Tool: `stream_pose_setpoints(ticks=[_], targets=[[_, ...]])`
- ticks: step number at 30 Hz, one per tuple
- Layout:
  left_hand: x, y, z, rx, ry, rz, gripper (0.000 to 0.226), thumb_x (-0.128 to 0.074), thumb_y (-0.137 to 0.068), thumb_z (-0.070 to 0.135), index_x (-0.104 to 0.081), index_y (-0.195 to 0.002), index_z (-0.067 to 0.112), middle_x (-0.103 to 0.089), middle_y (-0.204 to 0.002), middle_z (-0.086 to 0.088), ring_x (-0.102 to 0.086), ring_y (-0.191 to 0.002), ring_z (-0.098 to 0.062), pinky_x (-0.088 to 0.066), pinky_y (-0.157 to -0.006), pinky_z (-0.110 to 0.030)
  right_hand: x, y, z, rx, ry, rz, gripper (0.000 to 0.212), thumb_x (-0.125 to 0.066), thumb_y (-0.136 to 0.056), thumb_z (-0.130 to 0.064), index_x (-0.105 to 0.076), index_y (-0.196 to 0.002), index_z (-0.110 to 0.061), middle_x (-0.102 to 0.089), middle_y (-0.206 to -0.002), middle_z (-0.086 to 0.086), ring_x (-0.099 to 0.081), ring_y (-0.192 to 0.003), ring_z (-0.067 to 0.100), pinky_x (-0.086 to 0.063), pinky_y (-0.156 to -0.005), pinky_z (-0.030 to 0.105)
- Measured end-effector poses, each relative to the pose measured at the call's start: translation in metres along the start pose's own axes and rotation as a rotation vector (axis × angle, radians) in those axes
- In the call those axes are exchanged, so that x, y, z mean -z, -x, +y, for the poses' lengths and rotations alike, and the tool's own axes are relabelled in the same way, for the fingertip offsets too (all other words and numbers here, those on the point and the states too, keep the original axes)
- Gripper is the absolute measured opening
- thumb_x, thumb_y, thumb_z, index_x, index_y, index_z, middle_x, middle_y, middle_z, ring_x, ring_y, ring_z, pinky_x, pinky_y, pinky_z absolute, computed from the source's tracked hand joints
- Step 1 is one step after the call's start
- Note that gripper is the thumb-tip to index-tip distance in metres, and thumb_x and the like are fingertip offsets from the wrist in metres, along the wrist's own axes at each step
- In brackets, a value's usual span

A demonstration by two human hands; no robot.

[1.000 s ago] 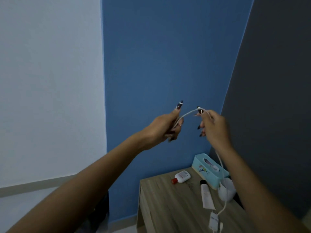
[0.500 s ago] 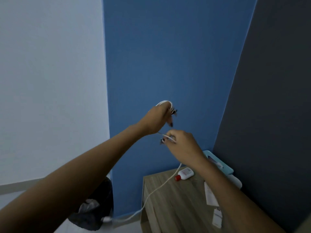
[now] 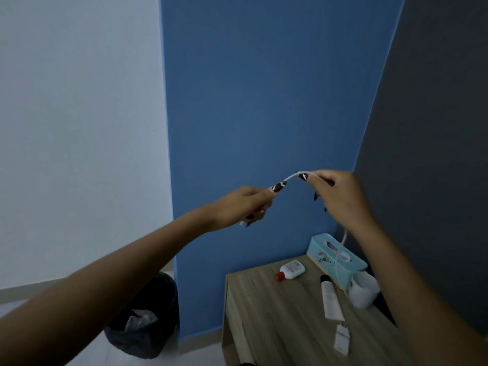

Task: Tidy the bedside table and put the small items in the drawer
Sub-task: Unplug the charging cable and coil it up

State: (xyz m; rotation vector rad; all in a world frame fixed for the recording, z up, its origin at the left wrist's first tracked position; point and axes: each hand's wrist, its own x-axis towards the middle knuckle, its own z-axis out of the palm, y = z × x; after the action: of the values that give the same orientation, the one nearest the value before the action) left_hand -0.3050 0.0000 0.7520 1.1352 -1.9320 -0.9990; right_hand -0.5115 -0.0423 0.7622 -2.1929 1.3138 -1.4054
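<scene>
A white charging cable arcs between my two raised hands in front of the blue wall. My left hand is closed around coiled cable. My right hand pinches the cable, which hangs down from it to a white charger plug lying on the wooden bedside table. On the table lie a small white bottle with a red cap and a white tube with a black cap. No drawer shows in this view.
A light blue tissue box stands at the table's back right, with a white cup beside it. A dark waste bin with a liner sits on the floor left of the table. A dark grey wall lies to the right.
Half a second ago my hands were stacked close together, winding the cable. Now they have spread apart sideways, and the cable's tail has come up off the floor.
</scene>
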Motion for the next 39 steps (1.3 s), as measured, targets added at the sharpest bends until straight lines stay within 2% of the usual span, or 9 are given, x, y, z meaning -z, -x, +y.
stream_pose_setpoints(ticks=[4, 8, 11, 15, 18, 23, 27, 34, 39], targets=[[-0.018, -0.003, 0.019, 0.019, 0.513, -0.198, 0.039, -0.028, -0.103, 0.025, -0.037, -0.066, 0.018, -0.029, -0.051, 0.005, -0.025, -0.043, -0.009, -0.031, -0.049, -0.022, -0.023, -0.003, 0.002, -0.035, -0.026, 0.043, 0.028, -0.055, -0.092, -0.035, -0.068, -0.070, -0.022, -0.058, -0.062, 0.023, -0.044, -0.051, 0.017, -0.028, -0.047, 0.029], [-0.014, -0.015, 0.037, -0.030, 0.823, -0.100, 0.037, -0.026, -0.103, 0.026, -0.039, -0.069, 0.019, -0.033, -0.052, 0.007, -0.031, -0.042, -0.007, -0.035, -0.051, -0.019, -0.054, 0.006, 0.001, -0.096, 0.004, -0.005, 0.044, -0.045, -0.093, -0.032, -0.050, -0.061, -0.003, -0.050, -0.054, 0.016, -0.037, -0.047, 0.014, -0.023, -0.046, 0.027], [-0.005, -0.026, 0.046, -0.095, 0.927, 0.085, 0.034, -0.026, -0.103, 0.019, -0.044, -0.075, 0.015, -0.044, -0.057, 0.004, -0.043, -0.046, -0.008, -0.039, -0.057, -0.021, -0.078, 0.023, -0.014, -0.064, 0.049, -0.103, 0.040, -0.041, -0.098, -0.022, -0.039, -0.058, -0.025, -0.051, -0.056, 0.001, -0.047, -0.052, 0.014, -0.033, -0.052, 0.030], [0.007, -0.040, 0.022, -0.146, 0.252, 0.382, 0.029, -0.038, -0.101, 0.015, -0.055, -0.083, 0.000, -0.062, -0.075, -0.012, -0.058, -0.069, -0.014, -0.050, -0.072, -0.025, -0.099, 0.046, -0.036, 0.002, 0.088, -0.283, 0.022, -0.034, -0.100, -0.023, -0.048, -0.082, -0.021, -0.054, -0.066, 0.001, -0.052, -0.060, 0.019, -0.040, -0.056, 0.033], [0.024, -0.037, -0.007, -0.180, -0.350, 0.403, 0.033, -0.050, -0.095, 0.018, -0.044, -0.063, 0.009, -0.046, -0.061, -0.004, -0.039, -0.057, -0.013, -0.034, -0.057, -0.022, -0.091, 0.046, -0.033, 0.090, 0.232, -0.336, 0.022, -0.036, -0.099, -0.017, -0.058, -0.099, -0.013, -0.062, -0.089, 0.006, -0.058, -0.080, 0.025, -0.048, -0.068, 0.040], [0.029, -0.016, -0.029, -0.100, -0.590, 0.277, 0.033, -0.042, -0.097, 0.010, -0.042, -0.064, 0.013, -0.049, -0.063, 0.006, -0.051, -0.052, -0.004, -0.037, -0.052, -0.009, -0.060, 0.026, -0.021, 0.209, 0.594, -0.441, 0.026, -0.044, -0.091, -0.002, -0.061, -0.107, -0.015, -0.052, -0.089, 0.007, -0.053, -0.079, 0.026, -0.045, -0.066, 0.037], [0.015, -0.006, -0.032, 0.058, -0.407, 0.136, 0.036, -0.035, -0.100, 0.020, -0.059, -0.077, 0.006, -0.055, -0.066, -0.002, -0.051, -0.054, -0.014, -0.045, -0.057, -0.024, -0.037, 0.007, -0.014, 0.208, 0.665, -0.352, 0.017, -0.050, -0.096, -0.018, -0.066, -0.101, -0.019, -0.050, -0.084, 0.001, -0.053, -0.078, 0.023, -0.047, -0.066, 0.037], [-0.003, 0.005, 0.006, 0.062, 0.496, -0.112, 0.039, -0.027, -0.102, 0.023, -0.040, -0.066, 0.015, -0.030, -0.058, 0.000, -0.025, -0.050, -0.013, -0.034, -0.053, -0.022, -0.050, 0.008, -0.009, 0.159, 0.356, -0.089, 0.019, -0.044, -0.096, -0.017, -0.062, -0.102, -0.014, -0.062, -0.093, 0.006, -0.058, -0.084, 0.025, -0.046, -0.068, 0.036], [-0.004, -0.009, 0.028, -0.040, 0.873, 0.027, 0.037, -0.025, -0.103, 0.023, -0.042, -0.071, 0.015, -0.036, -0.053, 0.006, -0.033, -0.041, -0.006, -0.029, -0.056, -0.020, -0.097, 0.037, -0.021, 0.007, 0.284, -0.341, 0.019, -0.037, -0.097, -0.012, -0.051, -0.107, -0.006, -0.065, -0.093, 0.018, -0.063, -0.085, 0.034, -0.043, -0.065, 0.034]])
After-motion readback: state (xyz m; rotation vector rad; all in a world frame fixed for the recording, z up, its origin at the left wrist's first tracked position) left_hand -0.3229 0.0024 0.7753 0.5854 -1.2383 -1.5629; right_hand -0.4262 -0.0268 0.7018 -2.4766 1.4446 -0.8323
